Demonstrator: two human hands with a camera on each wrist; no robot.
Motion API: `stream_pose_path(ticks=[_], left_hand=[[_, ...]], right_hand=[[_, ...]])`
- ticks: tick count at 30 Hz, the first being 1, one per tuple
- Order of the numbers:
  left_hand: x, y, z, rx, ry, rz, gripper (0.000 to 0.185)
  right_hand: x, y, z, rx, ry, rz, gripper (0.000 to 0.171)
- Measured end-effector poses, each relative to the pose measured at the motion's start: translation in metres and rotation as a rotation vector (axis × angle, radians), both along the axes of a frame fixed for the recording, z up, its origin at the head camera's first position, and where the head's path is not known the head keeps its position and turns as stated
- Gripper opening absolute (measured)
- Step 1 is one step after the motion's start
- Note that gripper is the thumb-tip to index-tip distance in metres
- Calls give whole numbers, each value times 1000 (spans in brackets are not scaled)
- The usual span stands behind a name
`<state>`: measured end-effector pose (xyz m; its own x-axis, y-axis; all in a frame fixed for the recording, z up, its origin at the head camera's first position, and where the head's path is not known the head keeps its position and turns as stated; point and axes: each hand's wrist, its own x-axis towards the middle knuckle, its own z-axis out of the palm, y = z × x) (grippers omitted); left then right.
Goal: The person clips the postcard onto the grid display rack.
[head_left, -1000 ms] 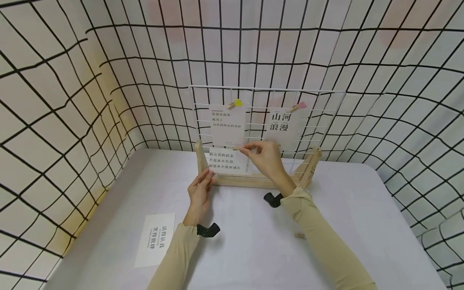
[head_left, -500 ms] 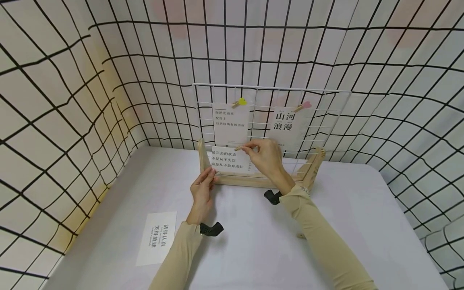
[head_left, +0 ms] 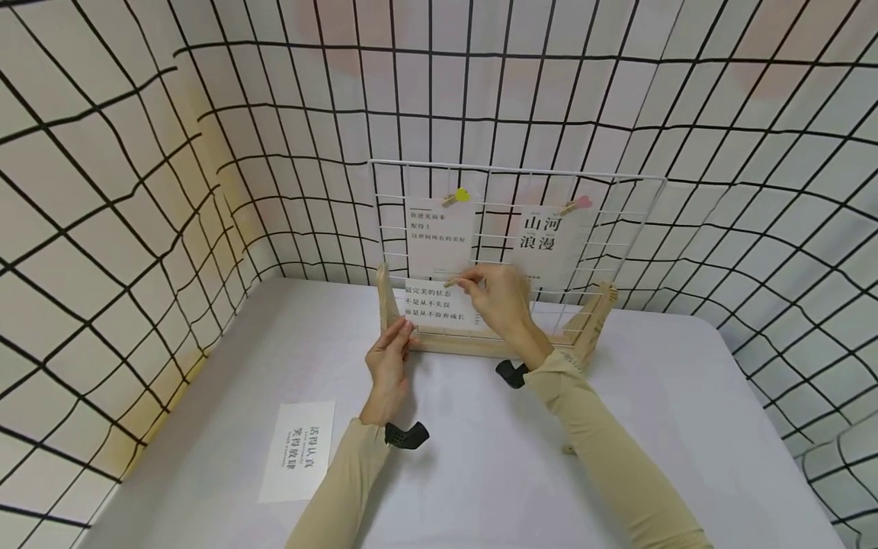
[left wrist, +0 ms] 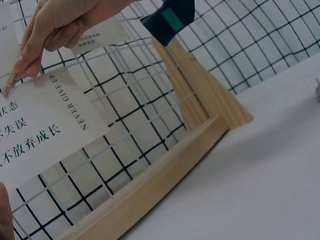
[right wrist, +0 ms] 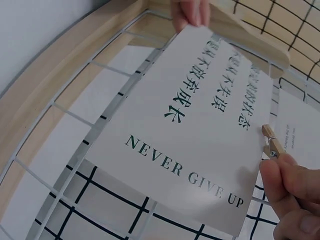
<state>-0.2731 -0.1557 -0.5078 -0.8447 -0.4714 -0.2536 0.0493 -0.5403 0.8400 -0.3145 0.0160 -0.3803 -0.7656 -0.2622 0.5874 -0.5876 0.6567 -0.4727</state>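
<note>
White walls patterned with a black grid [head_left: 480, 88] enclose a white-covered table [head_left: 473, 480] and a white wire rack on a pale wooden base [head_left: 473, 346]. The rack bears a white paper card reading 山河浪漫 [head_left: 542, 259] and, low at left, a white rectangular card printed 最完美的状态 and NEVER GIVE UP [head_left: 439, 306]. The right hand [head_left: 504, 301] pinches a small wooden clothespin [right wrist: 272, 142] at that card's top edge; the left hand [head_left: 389, 364], thumb against fingers, grips its lower left corner. Since a second ago, both hands have stayed there.
</note>
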Motion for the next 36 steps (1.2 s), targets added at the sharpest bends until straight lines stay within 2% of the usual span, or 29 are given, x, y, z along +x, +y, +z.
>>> stream_pose_path(ticks=[9, 14, 19, 27, 36], left_hand=[[3, 1, 7, 0, -10, -3, 16], [5, 2, 5, -3, -19, -3, 22], [3, 2, 2, 3, -23, -6, 27], [0, 4, 1, 26, -2, 0, 15], [2, 4, 4, 14, -16, 6, 20]], right_hand=[[5, -5, -1, -29, -12, -34, 10], [6, -8, -3, -43, 8, -43, 11], [7, -9, -3, -5, 29, -76, 12], [9, -8, 2, 49, 29, -98, 12], [8, -9, 2, 67, 23, -91, 12]])
